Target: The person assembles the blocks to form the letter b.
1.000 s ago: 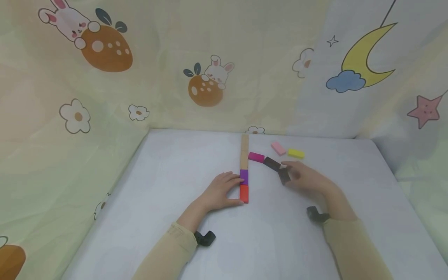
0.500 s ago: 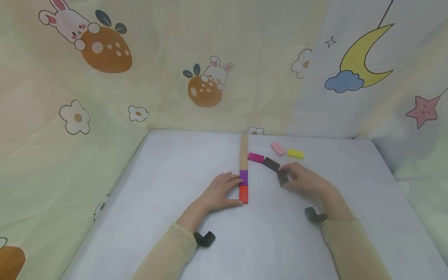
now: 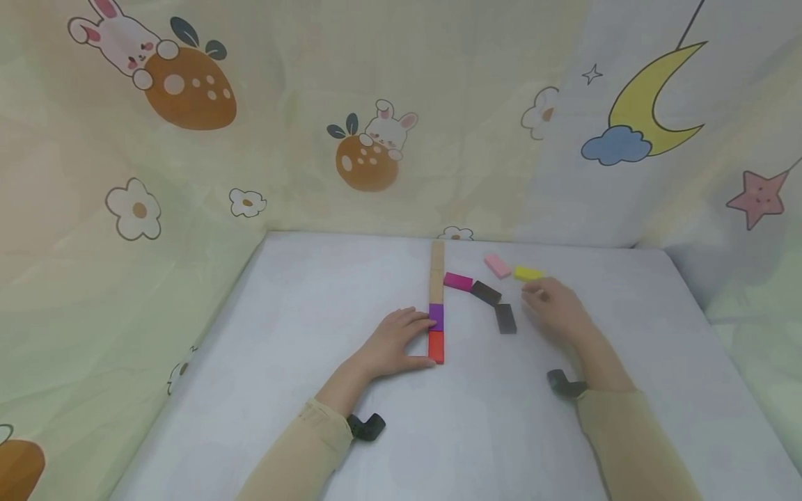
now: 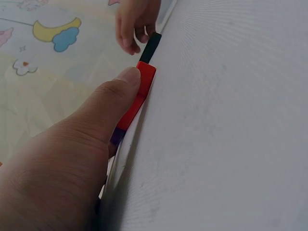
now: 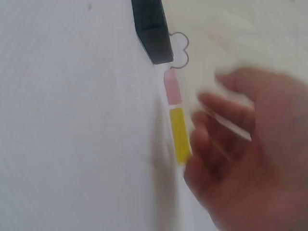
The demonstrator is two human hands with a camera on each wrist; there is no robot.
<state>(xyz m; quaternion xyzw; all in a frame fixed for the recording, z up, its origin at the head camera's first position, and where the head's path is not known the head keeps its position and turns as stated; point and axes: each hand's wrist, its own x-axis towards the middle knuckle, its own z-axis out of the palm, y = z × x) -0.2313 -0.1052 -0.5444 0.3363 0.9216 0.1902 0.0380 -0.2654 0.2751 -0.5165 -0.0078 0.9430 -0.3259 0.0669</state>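
My left hand [image 3: 392, 342] rests beside a straight row of blocks on the white table. Its fingers touch the purple block [image 3: 436, 316], and its thumb lies against the red block [image 4: 139, 94] at the row's near end. Two wooden blocks [image 3: 437, 272] continue the row away from me. To the right, a magenta block [image 3: 459, 282], a dark block [image 3: 486, 293] and a second dark block [image 3: 505, 319] make a bent line. My right hand [image 3: 556, 308], blurred in the right wrist view, hovers right of them with loosely curled fingers and nothing held, just in front of the yellow block [image 5: 179, 134].
A pink block [image 3: 498, 266] lies left of the yellow one, near the table's back edge. Patterned cloth [image 3: 301, 139] hangs behind and at both sides of the white tabletop [image 3: 476, 431]. A dark band with a mount [image 3: 567, 385] sits on each wrist.
My right hand has let go of the nearer dark block and moved away to the right, toward the yellow block. That dark block stays on the table. My left hand has kept its place.
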